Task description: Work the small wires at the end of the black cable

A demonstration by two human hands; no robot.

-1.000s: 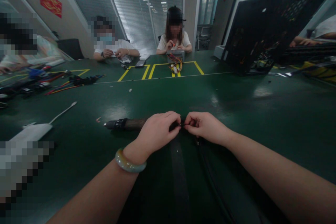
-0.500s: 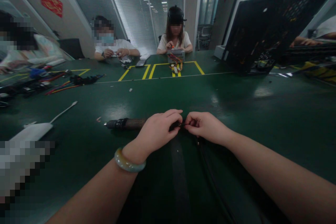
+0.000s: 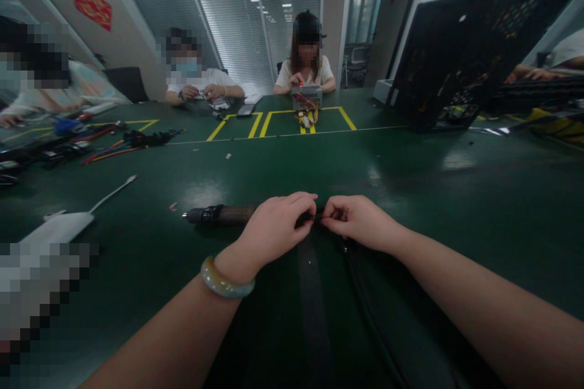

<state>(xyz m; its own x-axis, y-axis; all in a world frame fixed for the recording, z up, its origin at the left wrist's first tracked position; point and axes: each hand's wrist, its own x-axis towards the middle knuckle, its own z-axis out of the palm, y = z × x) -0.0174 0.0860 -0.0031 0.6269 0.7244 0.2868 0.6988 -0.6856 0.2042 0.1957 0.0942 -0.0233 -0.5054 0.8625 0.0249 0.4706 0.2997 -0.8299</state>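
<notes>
Left hand (image 3: 274,228): fingers curled down and closed over the right end of a dark sleeved bundle (image 3: 228,215); thumb and forefinger tips meet at the gap between the two hands. A pale bracelet (image 3: 225,282) sits on the wrist.
Right hand (image 3: 360,222): thumb and forefinger pinched shut on a small dark piece (image 3: 316,217) at the bundle's end; the other fingers are folded under. The piece is too small to identify.
Hands to each other: fingertips nearly touching, with the small piece between them.
Bundle, position: flat on the green table (image 3: 410,182), just ahead of the person at centre. Its right end is hidden under the left hand's fingers; the rest lies clear to the left of that hand.
Bundle, long axis: runs left to right across the view, close to level, parallel to the table's near edge.
Bundle, pointing: its free end, a black cap (image 3: 196,216), points to the person's left, away from both hands.
Below the hands: black cables (image 3: 365,292) and a dark strap (image 3: 312,298) run from under the hands toward the person.
Left of bundle: a white object (image 3: 59,228) with a thin stem, well apart from it.
Far table: coloured wires (image 3: 128,143) at left; yellow tape lines (image 3: 274,115); a tilted black crate (image 3: 456,55) at right.
Others: a co-worker (image 3: 306,67) sits opposite, both hands raised over a grey box (image 3: 306,97) trailing wires; other people sit at far left.
</notes>
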